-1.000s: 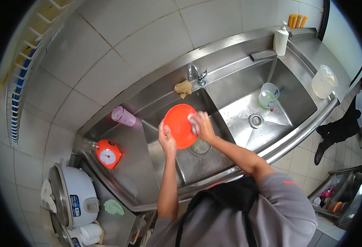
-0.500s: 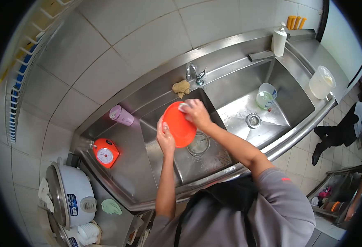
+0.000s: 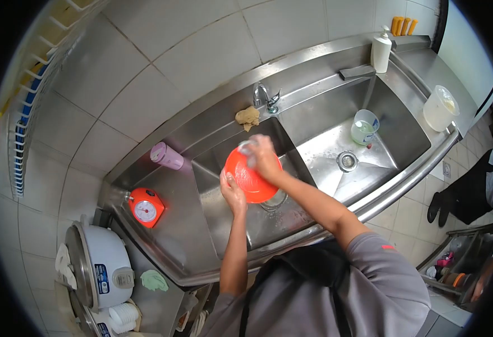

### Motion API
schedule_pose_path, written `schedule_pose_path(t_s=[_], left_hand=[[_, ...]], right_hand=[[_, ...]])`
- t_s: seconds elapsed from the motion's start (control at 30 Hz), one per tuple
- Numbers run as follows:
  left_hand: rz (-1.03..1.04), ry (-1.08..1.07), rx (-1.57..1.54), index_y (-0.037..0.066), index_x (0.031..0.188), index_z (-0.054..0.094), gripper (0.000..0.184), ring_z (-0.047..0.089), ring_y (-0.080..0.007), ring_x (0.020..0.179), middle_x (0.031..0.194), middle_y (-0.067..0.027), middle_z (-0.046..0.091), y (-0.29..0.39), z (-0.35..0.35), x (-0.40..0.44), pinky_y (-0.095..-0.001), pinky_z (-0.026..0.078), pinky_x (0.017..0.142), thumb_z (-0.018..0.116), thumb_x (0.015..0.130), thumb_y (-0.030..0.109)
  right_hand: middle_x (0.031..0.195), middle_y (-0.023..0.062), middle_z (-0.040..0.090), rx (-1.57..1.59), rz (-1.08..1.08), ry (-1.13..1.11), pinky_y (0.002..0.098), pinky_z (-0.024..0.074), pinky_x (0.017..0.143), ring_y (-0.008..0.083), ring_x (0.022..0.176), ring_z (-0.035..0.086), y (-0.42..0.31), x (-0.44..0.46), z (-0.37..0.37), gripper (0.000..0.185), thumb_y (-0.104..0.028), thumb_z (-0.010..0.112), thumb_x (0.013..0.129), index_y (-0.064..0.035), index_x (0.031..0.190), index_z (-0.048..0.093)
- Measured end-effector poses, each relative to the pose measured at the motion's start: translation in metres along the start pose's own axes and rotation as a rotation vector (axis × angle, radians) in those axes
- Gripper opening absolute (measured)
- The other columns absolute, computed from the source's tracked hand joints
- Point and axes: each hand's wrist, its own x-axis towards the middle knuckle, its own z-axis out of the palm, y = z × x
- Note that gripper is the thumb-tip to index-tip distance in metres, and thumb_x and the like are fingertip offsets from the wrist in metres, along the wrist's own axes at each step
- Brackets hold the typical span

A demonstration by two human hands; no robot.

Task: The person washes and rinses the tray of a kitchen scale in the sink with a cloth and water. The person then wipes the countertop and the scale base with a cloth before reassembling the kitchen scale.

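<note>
An orange-red bowl [image 3: 252, 178] is held over the left basin, its wet inside facing up. My left hand [image 3: 233, 192] grips the bowl's left edge, thumb on the rim. At the bowl's upper rim is my right hand [image 3: 262, 157], blurred by motion, its fingers closed around a whitish sponge [image 3: 247, 149]. Partly hidden beneath the bowl, a clear round container [image 3: 274, 201] sits in the basin. A tan cloth [image 3: 248, 118] lies beside the faucet [image 3: 266, 98].
A pink cup [image 3: 166, 156] and an orange scale [image 3: 146, 208] stand on the left drainboard. The right basin holds a clear tub [image 3: 364, 128]. Behind it stands a pump bottle [image 3: 380, 51]; a white container [image 3: 440, 109] is at right. Another person's legs [image 3: 465, 194] show far right.
My right hand has moved from the bowl's right side to its upper rim with the sponge. The bowl has shifted and tilted slightly. The other person's legs have moved.
</note>
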Motion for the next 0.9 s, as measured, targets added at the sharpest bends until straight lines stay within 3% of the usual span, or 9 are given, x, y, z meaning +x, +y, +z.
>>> schedule_pose_path(t_s=[0.17,0.27,0.33,0.47,0.53,0.63,0.77,0.8,0.9], left_hand=[[-0.031,0.051,0.017,-0.006,0.114,0.046,0.042,0.051,-0.0239,0.100,0.108,-0.0169,0.053,-0.009,0.007,0.004,-0.0326,0.037,0.088,0.035,0.093,0.028],[-0.030,0.036,0.031,-0.007,0.112,0.047,0.043,0.051,-0.0268,0.099,0.107,-0.0192,0.054,-0.014,0.018,-0.006,-0.0340,0.037,0.088,0.034,0.093,0.029],[-0.016,0.008,0.014,-0.005,0.114,0.048,0.043,0.051,-0.0214,0.101,0.108,-0.0147,0.055,0.000,0.013,-0.014,-0.0314,0.037,0.089,0.037,0.093,0.031],[0.059,0.031,0.074,-0.005,0.113,0.048,0.042,0.052,-0.0228,0.099,0.108,-0.0156,0.055,0.024,0.012,-0.013,-0.0321,0.038,0.088,0.036,0.093,0.029],[0.082,0.043,0.052,-0.005,0.112,0.049,0.040,0.053,-0.0253,0.098,0.108,-0.0180,0.055,0.022,0.020,-0.009,-0.0332,0.039,0.087,0.036,0.093,0.026],[-0.023,-0.037,-0.025,-0.005,0.113,0.049,0.038,0.053,-0.0241,0.099,0.107,-0.0170,0.055,0.010,0.016,0.007,-0.0331,0.039,0.087,0.037,0.092,0.025],[-0.469,-0.255,-0.281,-0.001,0.120,0.040,0.036,0.051,-0.0230,0.101,0.113,-0.0159,0.051,-0.014,-0.014,0.029,-0.0336,0.040,0.088,0.031,0.094,0.021],[-0.587,-0.324,-0.346,0.001,0.124,0.035,0.036,0.049,-0.0229,0.104,0.116,-0.0154,0.048,-0.018,-0.020,0.034,-0.0361,0.041,0.089,0.027,0.095,0.021],[-0.798,-0.370,-0.437,0.001,0.125,0.034,0.044,0.047,-0.0233,0.107,0.118,-0.0151,0.046,-0.031,-0.025,0.034,-0.0386,0.040,0.090,0.032,0.093,0.032]], right_hand=[[0.099,0.0148,0.048,0.005,0.001,-0.171,0.0398,0.0394,0.080,0.0324,0.091,0.046,0.005,-0.053,-0.011,0.031,-0.006,0.060,0.063,-0.0088,0.094,0.057],[0.102,0.0170,0.047,0.164,-0.059,-0.088,0.0412,0.0381,0.081,0.0360,0.094,0.044,-0.016,-0.049,0.010,0.040,-0.003,0.062,0.061,-0.0061,0.099,0.053],[0.106,0.0158,0.046,0.027,0.050,-0.026,0.0426,0.0373,0.083,0.0354,0.099,0.043,0.002,-0.026,0.003,0.035,-0.005,0.062,0.063,-0.0065,0.097,0.053],[0.112,0.0167,0.044,-0.126,0.147,0.037,0.0434,0.0358,0.087,0.0355,0.106,0.041,0.022,-0.032,-0.011,0.031,-0.007,0.062,0.068,-0.0062,0.098,0.051],[0.118,0.0167,0.042,0.022,0.064,-0.047,0.0433,0.0344,0.091,0.0349,0.111,0.039,0.003,-0.061,-0.013,0.048,-0.015,0.066,0.067,-0.0060,0.109,0.046],[0.121,0.0166,0.041,0.134,-0.062,-0.309,0.0435,0.0342,0.092,0.0340,0.113,0.038,-0.024,-0.076,-0.030,0.059,-0.022,0.067,0.067,-0.0054,0.117,0.041],[0.122,0.0152,0.041,0.006,-0.348,-0.758,0.0435,0.0381,0.088,0.0329,0.110,0.041,-0.021,-0.062,-0.066,0.054,-0.019,0.062,0.069,-0.0062,0.117,0.042],[0.109,0.0150,0.051,-0.088,-0.387,-0.674,0.0420,0.0445,0.077,0.0311,0.096,0.052,-0.017,-0.062,-0.064,0.046,-0.013,0.060,0.067,-0.0067,0.110,0.046],[0.089,0.0142,0.059,-0.017,-0.325,-0.978,0.0412,0.0471,0.065,0.0305,0.076,0.058,-0.016,-0.026,-0.083,0.040,-0.007,0.058,0.063,-0.0075,0.102,0.051]])
